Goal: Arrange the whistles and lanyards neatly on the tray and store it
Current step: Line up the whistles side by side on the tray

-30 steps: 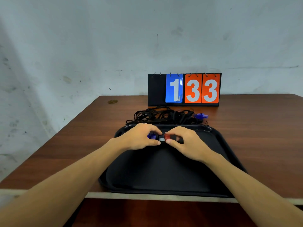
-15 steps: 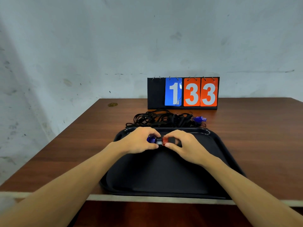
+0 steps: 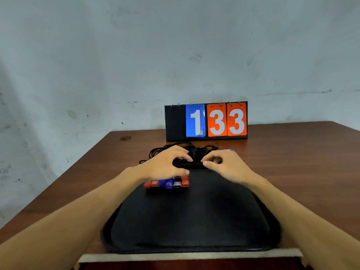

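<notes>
A black tray (image 3: 191,230) lies at the table's front edge. Several red, blue and clear whistles (image 3: 167,183) stand in a row on its far left part, just below my left wrist. Behind the tray's far rim lies a tangled pile of black lanyards (image 3: 196,151). My left hand (image 3: 167,164) and my right hand (image 3: 224,164) hover over the far rim, fingers curled and pinching at the black cords. A blue whistle (image 3: 228,150) peeks out behind my right hand.
A flip scoreboard (image 3: 206,121) showing 1 33 stands at the back of the brown table (image 3: 302,172), against the grey wall. A small round mark (image 3: 125,137) sits at the table's far left corner.
Both hands have let go of the whistles on the tray and moved farther away to the lanyard pile. The whistle row now lies uncovered. The camera has tilted down.
</notes>
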A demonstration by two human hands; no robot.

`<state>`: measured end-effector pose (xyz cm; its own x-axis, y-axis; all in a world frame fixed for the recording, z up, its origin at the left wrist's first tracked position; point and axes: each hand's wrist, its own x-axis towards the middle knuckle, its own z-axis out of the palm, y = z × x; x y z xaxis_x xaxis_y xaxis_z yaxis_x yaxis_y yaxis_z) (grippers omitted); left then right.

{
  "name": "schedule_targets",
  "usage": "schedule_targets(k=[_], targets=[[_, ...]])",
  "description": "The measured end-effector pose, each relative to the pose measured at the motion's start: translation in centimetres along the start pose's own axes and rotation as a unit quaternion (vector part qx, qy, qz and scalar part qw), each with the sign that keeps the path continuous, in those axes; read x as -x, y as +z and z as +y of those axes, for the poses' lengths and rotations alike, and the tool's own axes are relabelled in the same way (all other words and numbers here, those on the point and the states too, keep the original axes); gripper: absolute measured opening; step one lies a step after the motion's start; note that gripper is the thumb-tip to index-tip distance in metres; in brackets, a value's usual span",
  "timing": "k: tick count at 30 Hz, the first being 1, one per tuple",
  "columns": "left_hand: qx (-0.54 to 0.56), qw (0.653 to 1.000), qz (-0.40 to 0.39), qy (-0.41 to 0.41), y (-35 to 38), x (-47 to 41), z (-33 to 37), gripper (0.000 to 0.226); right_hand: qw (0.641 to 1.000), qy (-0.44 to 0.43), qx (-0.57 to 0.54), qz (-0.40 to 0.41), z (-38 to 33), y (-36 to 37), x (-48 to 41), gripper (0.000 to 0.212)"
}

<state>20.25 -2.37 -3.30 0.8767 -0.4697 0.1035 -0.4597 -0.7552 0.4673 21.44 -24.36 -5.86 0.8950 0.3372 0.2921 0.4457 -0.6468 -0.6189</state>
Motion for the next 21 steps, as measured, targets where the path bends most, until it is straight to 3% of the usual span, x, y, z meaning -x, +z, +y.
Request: schedule_targets(k=[5,12,16,21], targets=[[0.006,0.999,0.033,0.005,0.4,-3.0,0.9,0.03,0.994,0.055,-0.054,0.072,3.3,-2.3,-1.5,0.009],[-0.142,0.988,-0.038,0.054,-0.6,-7.9,0.7,0.04,0.98,0.126,-0.022,0.152,8.2,-2.9,-4.5,0.018],[-0.106,0.993,-0.045,0.036,0.1,-10.3,-0.1,0.047,0.984,0.134,0.003,0.118,9.3,-2.5,-5.4,0.033],[-0.077,0.995,-0.064,0.009,1.4,-12.3,-0.4,0.041,0.986,0.141,0.076,0.047,10.6,-1.3,-5.9,0.027]])
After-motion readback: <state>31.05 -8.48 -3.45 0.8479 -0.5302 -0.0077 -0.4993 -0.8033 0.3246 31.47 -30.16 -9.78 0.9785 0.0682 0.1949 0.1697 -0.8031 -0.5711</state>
